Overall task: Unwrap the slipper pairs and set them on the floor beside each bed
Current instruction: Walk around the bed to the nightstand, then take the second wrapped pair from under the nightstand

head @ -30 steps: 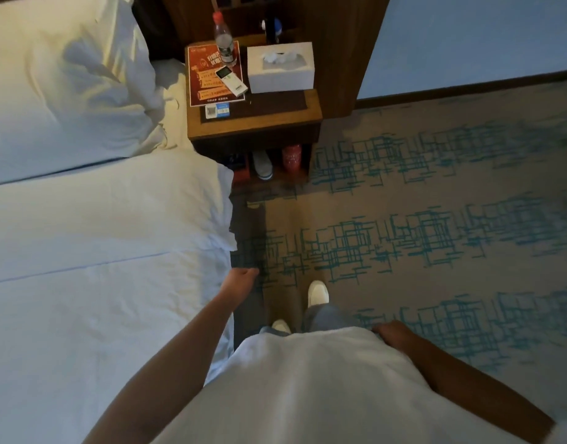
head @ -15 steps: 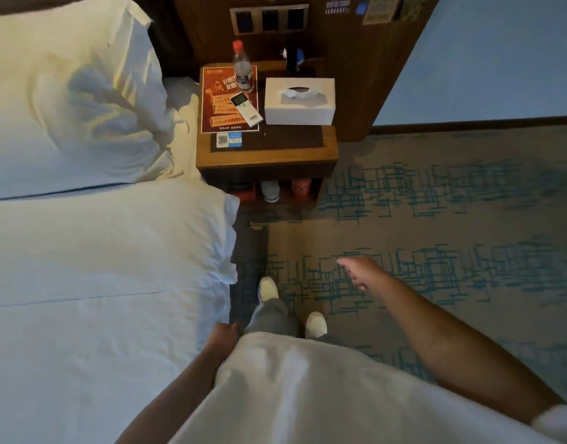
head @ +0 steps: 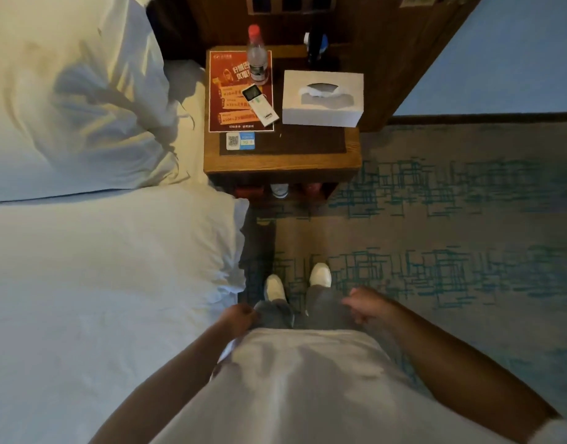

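Hands empty: left hand (head: 239, 317) loosely curled beside bed (head: 99, 283), right hand (head: 367, 304) half-curled over carpet (head: 452, 219). Slippers, perhaps, under nightstand (head: 282, 161); cannot tell.

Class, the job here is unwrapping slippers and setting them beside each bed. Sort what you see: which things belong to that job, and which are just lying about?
Job:
bed
carpet floor
left hand
right hand
No slippers visible.

Lying about:
water bottle
remote control
tissue box
red leaflet
nightstand
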`<state>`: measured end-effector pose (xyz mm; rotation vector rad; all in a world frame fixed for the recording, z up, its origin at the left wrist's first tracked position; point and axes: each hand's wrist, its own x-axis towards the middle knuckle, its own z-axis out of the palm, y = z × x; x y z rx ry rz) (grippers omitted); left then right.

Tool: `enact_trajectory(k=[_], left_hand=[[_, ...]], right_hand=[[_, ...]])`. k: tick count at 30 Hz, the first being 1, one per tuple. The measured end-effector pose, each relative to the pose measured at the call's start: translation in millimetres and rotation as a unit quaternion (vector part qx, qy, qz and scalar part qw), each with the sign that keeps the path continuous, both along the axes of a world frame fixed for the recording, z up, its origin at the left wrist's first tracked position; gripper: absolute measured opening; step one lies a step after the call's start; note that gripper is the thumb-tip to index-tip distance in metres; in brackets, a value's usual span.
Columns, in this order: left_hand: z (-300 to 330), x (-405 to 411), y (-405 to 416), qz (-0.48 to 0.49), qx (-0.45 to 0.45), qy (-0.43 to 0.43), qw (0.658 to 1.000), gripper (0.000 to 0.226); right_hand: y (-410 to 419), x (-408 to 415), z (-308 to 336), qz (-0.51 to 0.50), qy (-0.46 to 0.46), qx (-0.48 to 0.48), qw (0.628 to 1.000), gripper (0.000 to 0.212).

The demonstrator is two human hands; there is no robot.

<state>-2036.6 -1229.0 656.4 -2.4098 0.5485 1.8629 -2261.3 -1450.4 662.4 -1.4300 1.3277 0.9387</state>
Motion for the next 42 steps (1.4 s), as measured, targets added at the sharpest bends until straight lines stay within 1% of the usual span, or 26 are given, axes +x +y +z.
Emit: enact_trajectory(k=[3, 4, 6, 7, 10, 12, 14, 16, 18, 19, 20, 21, 22, 24, 25, 28, 30, 31, 33, 34, 36, 37, 39, 40, 41, 42], left_hand=[[-7, 2, -10, -0.031, 0.019, 0.016, 0.999, 0.041], [-3, 1, -11, -0.055, 0.022, 0.015, 0.998, 0.041], [-7, -7, -19, -0.052, 0.044, 0.012, 0.998, 0.043], [-5, -8, -18, -0.056, 0.05, 0.011, 0.997, 0.046], [-10, -10, -24, -0.023, 0.062, -0.018, 0.998, 0.051], [-23, -6, -31, 0.052, 0.061, -0.038, 0.996, 0.049], [-33, 6, -35, 0.128, 0.039, -0.037, 0.99, 0.041], [-38, 11, -41, 0.178, 0.017, -0.029, 0.984, 0.029], [-50, 18, -48, 0.185, 0.013, -0.009, 0.983, 0.023], [-49, 18, -52, 0.186, 0.001, -0.013, 0.982, 0.024], [-59, 25, -56, 0.168, -0.006, -0.011, 0.986, 0.028], [-66, 32, -61, 0.154, -0.013, -0.016, 0.988, 0.029], [-66, 35, -68, 0.161, -0.024, -0.02, 0.986, 0.029], [-82, 50, -80, 0.139, -0.039, -0.012, 0.989, 0.029], [-80, 60, -87, 0.142, -0.048, -0.031, 0.988, 0.029], [-95, 70, -94, 0.162, -0.079, -0.034, 0.983, 0.027], [-103, 68, -92, 0.198, -0.083, -0.042, 0.976, 0.023], [-104, 73, -92, 0.188, -0.091, -0.047, 0.977, 0.021], [-117, 61, -93, 0.249, -0.09, -0.049, 0.963, 0.021], [-116, 62, -94, 0.234, -0.099, -0.051, 0.966, 0.021], [-127, 47, -99, 0.283, -0.085, -0.073, 0.953, 0.024], [-123, 47, -101, 0.267, -0.087, -0.074, 0.957, 0.026], [-148, 27, -113, 0.299, -0.089, -0.101, 0.945, 0.028], [-149, 33, -116, 0.254, -0.102, -0.096, 0.957, 0.031], [-167, 19, -122, 0.268, -0.09, -0.097, 0.954, 0.035], [-186, 9, -128, 0.272, -0.088, -0.118, 0.951, 0.039]], right_hand=[[-14, 4, -8, 0.086, 0.012, 0.041, 0.995, 0.033], [-13, 4, -5, 0.112, 0.024, 0.041, 0.993, 0.031], [-29, 5, -11, 0.186, 0.046, 0.069, 0.979, 0.027], [-27, 3, -11, 0.199, 0.051, 0.088, 0.975, 0.028], [-44, 3, -17, 0.274, 0.058, 0.126, 0.952, 0.033], [-56, 4, -29, 0.314, 0.051, 0.14, 0.937, 0.035], [-62, 5, -37, 0.298, 0.059, 0.145, 0.942, 0.032], [-67, 6, -45, 0.256, 0.059, 0.124, 0.957, 0.029], [-69, 10, -58, 0.198, 0.045, 0.082, 0.976, 0.024], [-74, 14, -56, 0.167, 0.029, 0.049, 0.984, 0.019], [-76, 18, -64, 0.113, 0.028, 0.02, 0.993, 0.018], [-79, 22, -71, 0.067, 0.03, -0.012, 0.997, 0.018], [-87, 28, -70, 0.053, 0.019, -0.035, 0.998, 0.017], [-86, 31, -82, -0.01, 0.013, -0.06, 0.998, 0.016], [-90, 40, -79, -0.019, 0.003, -0.064, 0.998, 0.015], [-81, 48, -83, -0.028, -0.014, -0.061, 0.998, 0.025], [-85, 62, -83, 0.028, -0.017, -0.062, 0.998, 0.022], [-81, 66, -87, 0.012, -0.016, -0.058, 0.998, 0.019], [-98, 83, -92, 0.061, -0.016, -0.058, 0.996, 0.015], [-97, 87, -91, 0.038, -0.013, -0.056, 0.998, 0.013], [-118, 107, -103, 0.118, -0.026, -0.061, 0.991, 0.012], [-117, 108, -104, 0.122, -0.033, -0.071, 0.989, 0.014], [-141, 127, -127, 0.205, -0.054, -0.086, 0.973, 0.016], [-143, 131, -128, 0.19, -0.055, -0.075, 0.977, 0.013], [-152, 134, -149, 0.226, -0.049, -0.065, 0.971, 0.01], [-162, 138, -169, 0.261, -0.054, -0.037, 0.963, 0.008]])
